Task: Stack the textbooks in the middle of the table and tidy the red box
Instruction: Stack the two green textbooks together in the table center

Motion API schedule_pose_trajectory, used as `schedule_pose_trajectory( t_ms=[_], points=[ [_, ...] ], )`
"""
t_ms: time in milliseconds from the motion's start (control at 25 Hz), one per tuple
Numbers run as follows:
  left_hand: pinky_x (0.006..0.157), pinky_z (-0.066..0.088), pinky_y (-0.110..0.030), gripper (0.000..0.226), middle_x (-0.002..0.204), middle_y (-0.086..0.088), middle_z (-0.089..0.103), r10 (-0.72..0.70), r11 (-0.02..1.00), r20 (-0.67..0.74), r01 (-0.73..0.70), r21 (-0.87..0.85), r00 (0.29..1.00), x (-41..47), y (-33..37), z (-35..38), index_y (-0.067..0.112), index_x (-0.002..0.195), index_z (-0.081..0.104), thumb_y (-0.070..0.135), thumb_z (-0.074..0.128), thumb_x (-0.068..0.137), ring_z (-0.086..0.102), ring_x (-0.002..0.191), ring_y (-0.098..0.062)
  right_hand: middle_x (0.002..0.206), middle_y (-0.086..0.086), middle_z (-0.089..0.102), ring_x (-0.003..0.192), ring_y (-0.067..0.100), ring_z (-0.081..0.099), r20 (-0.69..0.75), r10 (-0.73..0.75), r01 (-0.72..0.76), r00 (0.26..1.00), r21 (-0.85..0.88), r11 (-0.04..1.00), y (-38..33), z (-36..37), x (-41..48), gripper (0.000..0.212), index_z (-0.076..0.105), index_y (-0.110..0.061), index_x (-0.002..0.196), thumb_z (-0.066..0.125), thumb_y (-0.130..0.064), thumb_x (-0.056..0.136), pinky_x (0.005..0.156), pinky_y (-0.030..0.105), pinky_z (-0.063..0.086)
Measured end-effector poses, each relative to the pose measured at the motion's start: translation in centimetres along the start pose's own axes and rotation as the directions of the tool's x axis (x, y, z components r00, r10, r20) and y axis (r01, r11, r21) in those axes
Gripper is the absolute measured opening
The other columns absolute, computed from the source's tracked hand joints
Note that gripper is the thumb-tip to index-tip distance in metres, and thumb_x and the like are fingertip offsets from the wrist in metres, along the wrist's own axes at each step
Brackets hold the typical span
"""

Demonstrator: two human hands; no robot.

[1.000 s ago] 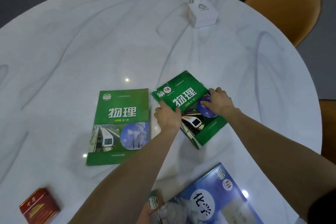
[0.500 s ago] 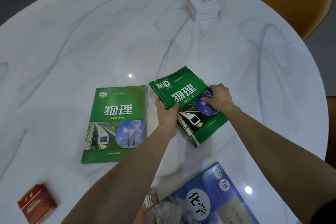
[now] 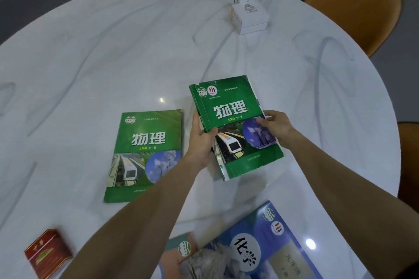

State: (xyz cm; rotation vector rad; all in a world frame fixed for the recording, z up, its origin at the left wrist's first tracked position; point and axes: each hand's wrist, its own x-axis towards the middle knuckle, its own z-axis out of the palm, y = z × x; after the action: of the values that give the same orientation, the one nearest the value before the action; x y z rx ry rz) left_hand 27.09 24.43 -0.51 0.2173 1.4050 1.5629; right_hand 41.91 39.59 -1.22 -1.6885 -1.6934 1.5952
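Observation:
A worn green physics textbook (image 3: 231, 106) is held by both hands near the table's middle, its spine side raised off the marble. My left hand (image 3: 200, 142) grips its left spine edge. Fingers of my right hand (image 3: 277, 127) pinch its right edge. A second green physics textbook (image 3: 147, 142) lies flat just to the left. One blue chemistry textbook (image 3: 260, 244) lies at the near edge, over another book whose corner (image 3: 179, 244) shows. The small red box (image 3: 46, 253) sits at the near left.
The round white marble table (image 3: 90, 52) fills the view. A stack of white boxes (image 3: 249, 16) stands at the far right. Orange chairs (image 3: 353, 7) ring the far and right sides.
Both hands have turned the right green textbook from a slant to nearly square with the other one and lifted it slightly. The rest stays in place.

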Motion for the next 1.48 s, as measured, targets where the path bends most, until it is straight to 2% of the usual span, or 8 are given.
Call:
schedule_pose_trajectory(
  t_ms=[280,560,720,880,960,1120,1320,1480],
  points=[
    [0.086,0.057,-0.032,0.069,0.115,0.004,0.066,0.057,0.973,-0.019,-0.051,0.225,0.998,-0.9,4.4,-4.5,0.029,0.144,0.029,-0.007,0.051,0.089,0.069,0.093,-0.008,0.074,0.007,0.06,0.063,0.018,0.057,0.051,-0.016,0.004,0.999,0.222,0.975,-1.9,2.0,-3.7,0.03,0.056,0.002,0.116,0.063,-0.002,0.087,0.057,0.027,0.046],
    [0.095,0.047,-0.032,0.068,0.118,-0.002,0.064,0.076,0.924,-0.057,-0.048,0.38,0.995,-3.0,6.9,-11.4,0.027,0.145,0.026,-0.002,0.053,0.09,0.065,0.095,-0.006,0.076,0.009,0.058,0.065,0.019,0.055,0.106,-0.059,0.03,0.993,0.256,0.966,-3.3,8.5,-6.6,0.033,0.055,0.005,0.118,0.064,-0.002,0.086,0.059,0.029,0.045],
    [0.109,0.038,-0.045,0.059,0.132,-0.007,0.059,0.077,0.891,-0.146,-0.002,0.454,0.986,-3.7,7.7,-15.4,0.021,0.146,0.027,0.011,0.053,0.093,0.058,0.116,-0.021,0.085,0.014,0.063,0.075,0.024,0.058,0.095,-0.059,0.035,0.994,0.242,0.97,-3.7,12.8,-8.2,0.033,0.057,0.004,0.116,0.065,-0.004,0.085,0.065,0.03,0.047],
    [0.079,0.051,-0.016,0.05,0.119,-0.003,0.063,0.121,0.883,-0.143,-0.041,0.467,0.982,-4.1,8.0,-18.7,0.02,0.14,0.037,0.002,0.046,0.094,0.062,0.089,-0.002,0.074,0.003,0.061,0.07,0.019,0.059,0.073,-0.044,0.026,0.996,0.234,0.972,-3.5,16.9,-9.6,0.021,0.06,-0.005,0.105,0.066,-0.006,0.085,0.059,0.026,0.048],
    [0.064,0.054,-0.013,0.048,0.119,-0.007,0.063,0.143,0.878,-0.147,-0.057,0.476,0.979,-4.0,8.0,-20.0,0.02,0.138,0.038,-0.001,0.044,0.095,0.064,0.087,-0.003,0.079,0.006,0.063,0.079,0.023,0.06,0.045,-0.041,0.03,0.998,0.214,0.976,-3.3,18.6,-9.8,0.019,0.06,-0.007,0.103,0.066,-0.008,0.085,0.068,0.032,0.051],
    [0.097,0.05,-0.048,0.049,0.129,-0.015,0.06,0.142,0.852,-0.181,-0.027,0.522,0.973,-3.1,7.3,-21.8,0.018,0.139,0.037,-0.001,0.044,0.095,0.061,0.111,-0.03,0.096,0.011,0.065,0.086,0.022,0.061,-0.031,-0.028,0.031,0.999,0.101,0.994,-2.6,21.5,-10.0,0.025,0.063,-0.004,0.108,0.067,-0.011,0.085,0.087,0.037,0.053],
    [0.09,0.047,-0.027,0.046,0.127,-0.011,0.061,0.236,0.725,-0.139,-0.079,0.684,0.962,-2.4,6.2,-22.2,0.014,0.137,0.041,0.001,0.047,0.093,0.06,0.1,-0.02,0.084,0.007,0.061,0.079,0.021,0.056,-0.125,-0.112,0.101,0.986,-0.093,0.991,-1.6,22.5,-9.9,0.022,0.067,-0.005,0.104,0.066,-0.017,0.086,0.076,0.029,0.047],
    [0.089,0.048,-0.031,0.04,0.122,-0.017,0.06,0.306,0.597,-0.131,-0.083,0.798,0.943,-1.8,5.6,-22.3,0.007,0.132,0.046,0.002,0.05,0.092,0.06,0.103,-0.028,0.062,0.002,0.055,0.067,0.021,0.05,-0.124,-0.172,0.14,0.977,-0.233,0.962,-1.4,22.9,-9.8,0.019,0.07,-0.002,0.095,0.064,-0.019,0.087,0.064,0.026,0.04]
  ],
)
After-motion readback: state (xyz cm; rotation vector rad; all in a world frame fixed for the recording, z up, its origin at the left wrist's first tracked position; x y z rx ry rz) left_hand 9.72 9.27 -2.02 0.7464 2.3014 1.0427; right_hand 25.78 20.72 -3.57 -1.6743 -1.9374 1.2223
